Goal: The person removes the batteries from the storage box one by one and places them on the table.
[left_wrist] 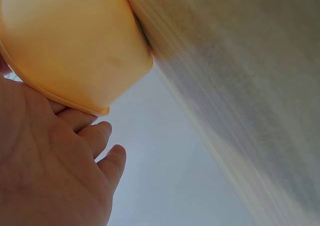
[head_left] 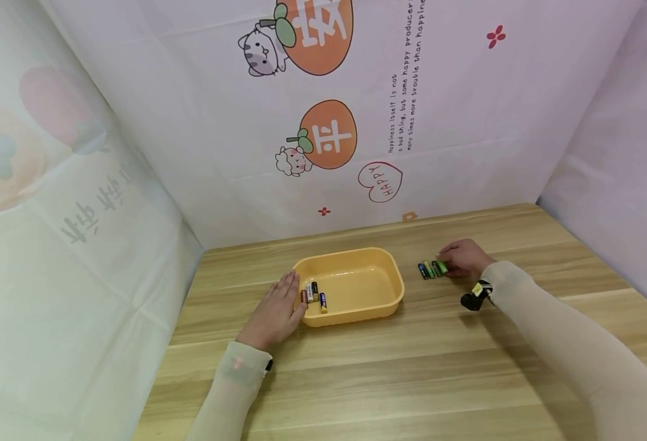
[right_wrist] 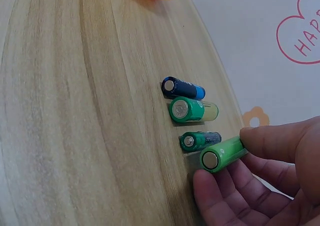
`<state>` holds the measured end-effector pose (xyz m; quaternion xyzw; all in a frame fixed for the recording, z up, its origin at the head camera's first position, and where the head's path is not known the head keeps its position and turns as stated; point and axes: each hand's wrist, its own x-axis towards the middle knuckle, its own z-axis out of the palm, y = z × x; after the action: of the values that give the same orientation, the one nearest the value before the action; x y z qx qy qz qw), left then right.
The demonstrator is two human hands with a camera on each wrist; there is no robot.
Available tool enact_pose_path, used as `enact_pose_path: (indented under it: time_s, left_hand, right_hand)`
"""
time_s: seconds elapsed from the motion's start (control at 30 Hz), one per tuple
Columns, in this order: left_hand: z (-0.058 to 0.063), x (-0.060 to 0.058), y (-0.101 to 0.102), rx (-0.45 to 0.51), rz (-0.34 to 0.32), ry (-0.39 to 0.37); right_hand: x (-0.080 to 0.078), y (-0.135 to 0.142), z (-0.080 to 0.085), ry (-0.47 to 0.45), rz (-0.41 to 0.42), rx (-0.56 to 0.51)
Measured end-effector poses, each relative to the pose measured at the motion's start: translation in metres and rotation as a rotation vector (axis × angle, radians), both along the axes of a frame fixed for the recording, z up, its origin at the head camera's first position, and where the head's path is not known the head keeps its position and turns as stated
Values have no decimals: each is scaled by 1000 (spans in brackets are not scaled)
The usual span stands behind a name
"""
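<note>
My right hand [head_left: 464,257] pinches a bright green battery [right_wrist: 223,153] between thumb and fingers at the right of a short row. Beside it on the table lie a dark green battery [right_wrist: 200,140], a green and pale yellow battery [right_wrist: 194,110] and a blue battery [right_wrist: 183,88]. Flat against the left end of a yellow plastic tray [head_left: 356,314] rests my left hand [head_left: 272,315], its fingers along the rim. Inside the tray, at its left end, are several batteries, among them a blue and yellow battery [head_left: 323,302] and a white battery [head_left: 310,293].
The wooden table [head_left: 400,380] runs back to a printed white cloth [head_left: 235,153] hanging behind it. More cloth hangs at the left and right sides. A black wrist camera [head_left: 473,300] sits below the right sleeve.
</note>
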<state>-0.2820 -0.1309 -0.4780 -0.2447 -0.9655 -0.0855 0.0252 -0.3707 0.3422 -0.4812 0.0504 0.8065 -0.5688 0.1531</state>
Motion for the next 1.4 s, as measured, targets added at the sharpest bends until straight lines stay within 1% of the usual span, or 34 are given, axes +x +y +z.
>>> enact_pose_path:
  time_s: [0.23, 0.47, 0.57, 0.93, 1.13, 1.4]
  left_hand:
    - [-1, -1, -1, 5, -5, 16]
    - [-2, 0, -2, 24, -13, 1]
    - [-3, 0, -2, 25, -15, 4]
    - [-4, -2, -2, 9, -7, -3]
    - [-6, -2, -2, 7, -6, 7]
    - [-6, -3, -2, 17, -7, 5]
  right_hand:
    - [-2, 2, 1, 5, 6, 47]
    - [1, -1, 5, 6, 14, 82]
    - [2, -1, 5, 24, 20, 114]
    - [-4, 3, -2, 52, 17, 207]
    - [-4, 2, -3, 38, 9, 218]
    - [-8, 4, -6, 50, 23, 242]
